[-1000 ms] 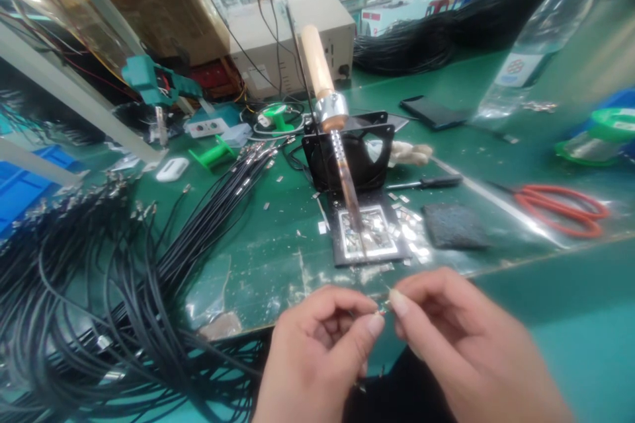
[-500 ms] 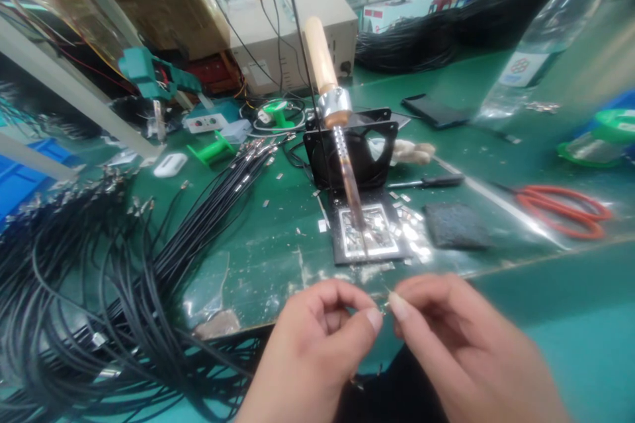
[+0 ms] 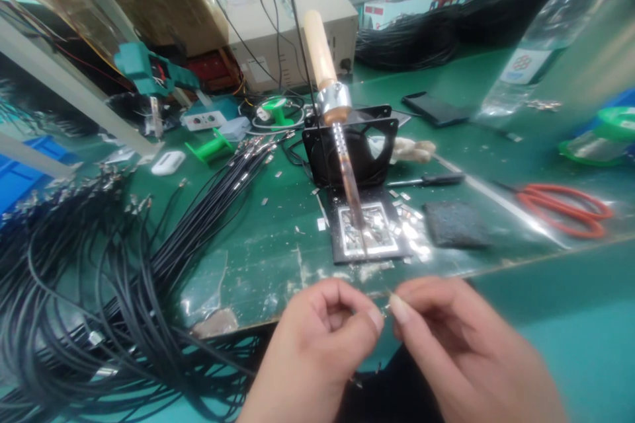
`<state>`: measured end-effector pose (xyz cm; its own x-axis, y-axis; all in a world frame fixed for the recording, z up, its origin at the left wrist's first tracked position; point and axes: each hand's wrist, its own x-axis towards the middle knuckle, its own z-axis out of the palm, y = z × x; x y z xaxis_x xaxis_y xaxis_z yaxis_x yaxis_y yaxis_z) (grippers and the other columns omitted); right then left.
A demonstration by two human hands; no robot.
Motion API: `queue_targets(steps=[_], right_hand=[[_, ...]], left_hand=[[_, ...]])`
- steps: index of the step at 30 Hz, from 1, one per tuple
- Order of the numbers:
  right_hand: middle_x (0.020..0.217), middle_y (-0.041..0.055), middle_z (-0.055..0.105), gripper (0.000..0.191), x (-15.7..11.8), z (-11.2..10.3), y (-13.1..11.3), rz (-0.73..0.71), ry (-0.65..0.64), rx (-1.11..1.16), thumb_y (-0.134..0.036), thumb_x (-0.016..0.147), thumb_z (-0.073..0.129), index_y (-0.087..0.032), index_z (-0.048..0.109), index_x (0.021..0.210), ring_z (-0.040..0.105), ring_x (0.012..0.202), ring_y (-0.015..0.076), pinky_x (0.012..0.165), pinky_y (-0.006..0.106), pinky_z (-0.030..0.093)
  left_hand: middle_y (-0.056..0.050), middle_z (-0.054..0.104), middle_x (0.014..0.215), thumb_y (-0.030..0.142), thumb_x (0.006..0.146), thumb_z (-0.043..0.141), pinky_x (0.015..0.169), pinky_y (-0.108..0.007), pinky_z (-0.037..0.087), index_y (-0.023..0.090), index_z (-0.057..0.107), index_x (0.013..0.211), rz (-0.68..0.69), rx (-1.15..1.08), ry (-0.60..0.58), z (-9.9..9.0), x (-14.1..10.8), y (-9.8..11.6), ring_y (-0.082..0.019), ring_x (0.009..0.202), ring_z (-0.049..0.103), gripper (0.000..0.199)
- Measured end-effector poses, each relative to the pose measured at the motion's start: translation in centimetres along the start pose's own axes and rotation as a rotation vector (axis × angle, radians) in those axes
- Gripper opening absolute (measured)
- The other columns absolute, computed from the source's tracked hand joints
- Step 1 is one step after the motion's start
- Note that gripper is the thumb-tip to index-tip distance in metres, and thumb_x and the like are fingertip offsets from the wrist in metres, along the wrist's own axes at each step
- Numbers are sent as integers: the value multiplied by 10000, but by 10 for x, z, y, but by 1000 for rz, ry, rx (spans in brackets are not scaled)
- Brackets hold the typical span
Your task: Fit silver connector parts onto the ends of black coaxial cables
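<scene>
My left hand (image 3: 330, 337) and my right hand (image 3: 456, 337) meet fingertip to fingertip just in front of the bench edge. Both are closed in a pinch. Something tiny and thin shows between them, too small and blurred to name. Beyond the fingers, a soldering iron (image 3: 340, 139) with a wooden handle slants down, its tip over a white-rimmed tray (image 3: 342, 252) of small metal pieces on a black plate (image 3: 340, 235). A black fan frame (image 3: 317, 155) stands behind the iron. To its right lies a dark, rough square pad (image 3: 456, 225).
Bundles of black cables (image 3: 149, 297) cover the left side and hang over the edge. Orange-handled scissors (image 3: 565, 208), a screwdriver (image 3: 441, 180), a dark phone-like slab (image 3: 434, 109) and a plastic bottle (image 3: 538, 53) lie or stand on the right. Green spools (image 3: 211, 145) sit at the back left.
The hands hold nearly the same pinch, fingertips shifted very slightly. The view has moved a little; the things on the bench stay where they were.
</scene>
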<state>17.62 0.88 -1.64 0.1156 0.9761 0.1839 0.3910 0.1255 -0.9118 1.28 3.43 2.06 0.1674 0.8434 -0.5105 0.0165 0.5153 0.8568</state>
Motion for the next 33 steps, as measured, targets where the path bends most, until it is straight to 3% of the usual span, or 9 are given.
queue_targets(steps=[11,18,27,33], right_hand=[[850,-6,751,219,-2,3,2,21,-8,-20,-354,982,649,-193,704,843,739,687,55,652,62,594],[860,-50,747,173,-2,4,1,-34,18,-44,-313,986,648,-212,691,852,733,693,3,670,-12,551],[882,-53,753,139,1,5,1,-43,10,-48,-284,989,644,-216,697,880,745,714,1,689,-19,554],[852,-51,748,162,1,7,2,-99,25,-76,-279,998,635,-204,690,866,735,686,12,671,9,565]], left_hand=[[57,500,622,347,830,755,549,-220,290,165,654,792,-18,-8,-12,-2,3,-6,-81,567,363,212],[66,490,611,308,866,733,581,-224,327,172,650,771,23,8,-10,0,3,-5,-90,583,373,185],[51,576,691,255,864,736,579,-225,321,169,651,778,46,-27,-10,-1,3,-12,-83,600,380,149],[11,674,800,234,856,743,666,-234,406,175,619,747,78,-72,-27,-1,3,-10,-112,718,529,176]])
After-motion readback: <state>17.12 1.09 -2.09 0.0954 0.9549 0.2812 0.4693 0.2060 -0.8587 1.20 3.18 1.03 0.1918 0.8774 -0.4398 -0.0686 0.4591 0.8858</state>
